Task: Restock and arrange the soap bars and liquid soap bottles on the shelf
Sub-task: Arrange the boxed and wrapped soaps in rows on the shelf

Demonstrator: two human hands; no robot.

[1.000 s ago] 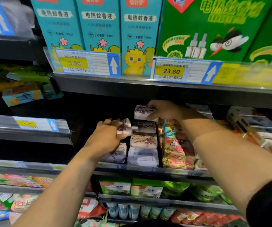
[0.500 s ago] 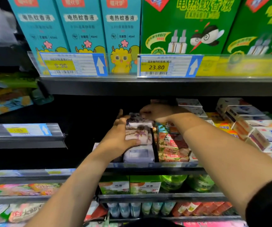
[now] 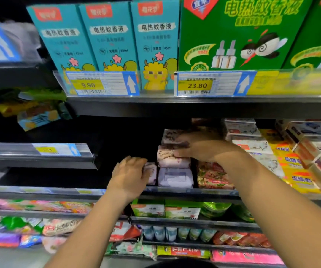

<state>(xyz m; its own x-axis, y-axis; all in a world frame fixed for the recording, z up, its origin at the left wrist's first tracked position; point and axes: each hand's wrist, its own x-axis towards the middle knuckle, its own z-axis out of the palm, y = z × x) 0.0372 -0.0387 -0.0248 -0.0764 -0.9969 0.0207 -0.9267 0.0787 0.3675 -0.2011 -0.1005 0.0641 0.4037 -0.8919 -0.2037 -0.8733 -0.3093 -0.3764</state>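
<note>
Closest to you, just under the rail (image 3: 175,191), sit green bottles (image 3: 215,208). They may be liquid soap, but it is too dark there to be sure. Above the rail your 2 hands are apart, each on its own soap. Your left hand (image 3: 130,176) has its fingers curled over a pale side bar (image 3: 151,172), which stands just left of the stack (image 3: 173,163) and touches it. I think you hold it like that so you can slide it straight in next to the others. Your right hand (image 3: 200,149) lies on the stack with its fingers fairly straight. It presses the pink middle soap and grips nothing that I can see. That press likely stops the pile from tipping while the left hand works. The stack is 3 high at the front, from the purple bottom bar (image 3: 175,177) up to the top bar (image 3: 170,135), which is partly under your fingers. Just right of it are flower packs (image 3: 212,176), and farther right are yellow boxes (image 3: 291,171), all lined up face out so shoppers can read them. The soap row looks nearly neat, so a slow, gentle push should do. Far up on the next shelf stand teal boxes (image 3: 109,35) and a green box (image 3: 233,31), with price tags (image 3: 206,84) reading 9.90 and 23.80. Those are not soap.
</note>
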